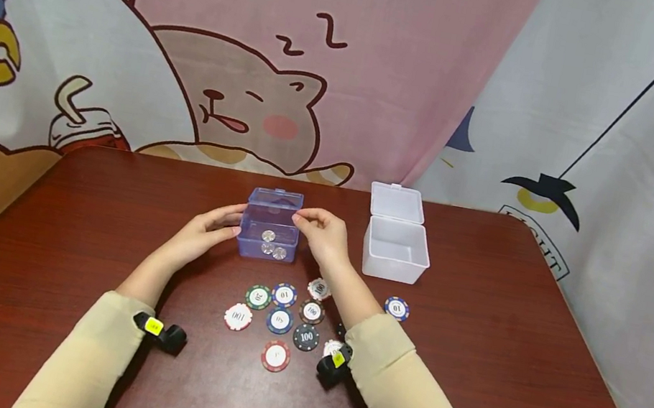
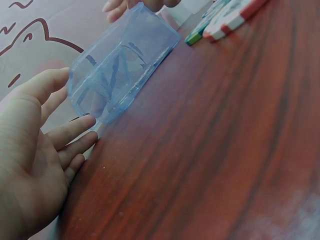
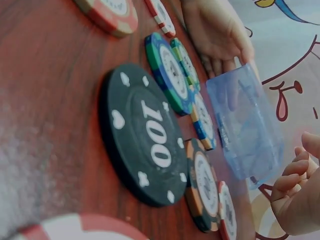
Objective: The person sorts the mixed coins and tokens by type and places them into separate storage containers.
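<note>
A translucent blue plastic box stands on the table with its lid raised at the back. Three small round silvery pieces show inside or through its front. My left hand rests at the box's left side, thumb near the front corner and fingers behind, loosely spread. At the box's right rear edge, by the hinge, is my right hand, thumb and forefinger close together with the other fingers bent. In the right wrist view this hand holds nothing visible; whether it touches the box is unclear.
A white box with its lid raised stands right of the blue one. Several poker chips lie in front, among them a black chip, a red chip and a green chip. One blue chip lies apart, beyond my right forearm.
</note>
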Tool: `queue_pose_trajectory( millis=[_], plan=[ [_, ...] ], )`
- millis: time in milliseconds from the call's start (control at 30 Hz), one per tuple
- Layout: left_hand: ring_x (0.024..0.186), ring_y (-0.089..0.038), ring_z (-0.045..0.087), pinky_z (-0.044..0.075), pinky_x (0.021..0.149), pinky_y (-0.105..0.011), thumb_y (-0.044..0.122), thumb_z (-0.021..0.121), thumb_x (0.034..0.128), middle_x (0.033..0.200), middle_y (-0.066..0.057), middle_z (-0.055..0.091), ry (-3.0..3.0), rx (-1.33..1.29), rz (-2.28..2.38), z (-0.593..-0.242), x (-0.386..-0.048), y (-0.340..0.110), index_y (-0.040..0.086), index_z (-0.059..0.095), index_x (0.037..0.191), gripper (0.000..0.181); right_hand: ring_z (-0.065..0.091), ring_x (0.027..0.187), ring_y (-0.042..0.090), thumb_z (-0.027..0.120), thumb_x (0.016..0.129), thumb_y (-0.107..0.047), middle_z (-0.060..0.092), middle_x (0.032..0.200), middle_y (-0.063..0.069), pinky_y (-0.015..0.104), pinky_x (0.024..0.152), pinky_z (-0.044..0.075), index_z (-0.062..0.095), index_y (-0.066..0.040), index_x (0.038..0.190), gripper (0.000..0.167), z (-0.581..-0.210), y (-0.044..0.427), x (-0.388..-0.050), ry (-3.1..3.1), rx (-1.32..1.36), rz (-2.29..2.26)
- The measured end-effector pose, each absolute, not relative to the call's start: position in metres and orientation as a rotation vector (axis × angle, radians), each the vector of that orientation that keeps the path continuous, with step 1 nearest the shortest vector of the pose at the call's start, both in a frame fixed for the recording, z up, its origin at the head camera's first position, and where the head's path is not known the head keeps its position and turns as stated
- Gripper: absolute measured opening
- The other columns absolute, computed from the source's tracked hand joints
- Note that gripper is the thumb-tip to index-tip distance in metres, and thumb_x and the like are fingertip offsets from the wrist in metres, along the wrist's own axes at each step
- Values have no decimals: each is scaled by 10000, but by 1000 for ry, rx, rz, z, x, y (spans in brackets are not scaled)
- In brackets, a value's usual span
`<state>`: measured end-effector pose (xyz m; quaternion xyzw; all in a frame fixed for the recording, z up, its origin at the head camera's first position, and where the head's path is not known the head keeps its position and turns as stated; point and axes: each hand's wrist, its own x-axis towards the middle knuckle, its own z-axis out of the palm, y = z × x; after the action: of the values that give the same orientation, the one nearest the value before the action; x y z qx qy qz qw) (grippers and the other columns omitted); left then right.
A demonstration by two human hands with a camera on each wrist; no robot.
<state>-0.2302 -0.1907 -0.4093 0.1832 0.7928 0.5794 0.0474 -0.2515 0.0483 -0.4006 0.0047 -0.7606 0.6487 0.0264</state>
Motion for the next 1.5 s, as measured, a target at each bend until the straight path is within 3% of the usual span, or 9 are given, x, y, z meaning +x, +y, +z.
queue_pose_trajectory(
  millis=[233,333,633,833,967,1200,1500],
  plan=[
    [1232,-422,450,390,919,-226,22,557,942,1326,-328,469,2380,580,1806,-410,-230,-190,-68,382,1417,514,488,677,102,729,848,-198,570,692,-21,244,601,390,726,-33,949,193,-394,52,-242,-2364,69,1976],
    [1231,-435,447,389,899,-186,13,555,941,1323,-338,465,2366,589,1825,-412,-230,-190,-80,375,1414,515,489,674,101,733,841,-195,577,687,-26,247,602,389,729,-36,942,189,-392,53,-236,-2364,101,1959],
    [1232,-325,478,376,942,-265,104,595,946,1324,-222,527,2404,554,1814,-439,-247,-198,50,433,1432,515,428,534,116,718,857,-188,552,688,144,224,486,340,723,-60,947,156,-382,58,-219,-2330,172,2039],
    [1226,-316,484,361,986,-375,132,602,945,1318,-207,537,2402,563,1824,-440,-247,-199,69,443,1430,514,407,491,149,708,866,-146,491,599,18,218,453,323,714,-36,951,140,-380,63,-207,-2287,222,2100],
    [1229,-302,482,341,1004,-451,143,602,947,1322,-200,536,2406,548,1813,-440,-247,-199,73,442,1432,515,415,510,177,691,875,-126,493,621,73,215,458,323,704,-3,965,152,-369,66,-193,-2304,233,2097],
    [1225,-297,485,348,1001,-445,151,599,950,1322,-194,538,2421,551,1797,-441,-248,-199,74,439,1433,515,428,507,112,650,894,-54,495,617,30,206,470,353,666,88,995,175,-350,70,-169,-2343,274,2086],
    [1225,-306,486,345,1001,-465,156,601,949,1322,-194,538,2424,555,1797,-441,-249,-199,82,441,1433,515,463,581,141,648,885,-32,552,657,-16,206,526,375,677,82,988,157,-351,78,-159,-2416,318,2029]
  ],
)
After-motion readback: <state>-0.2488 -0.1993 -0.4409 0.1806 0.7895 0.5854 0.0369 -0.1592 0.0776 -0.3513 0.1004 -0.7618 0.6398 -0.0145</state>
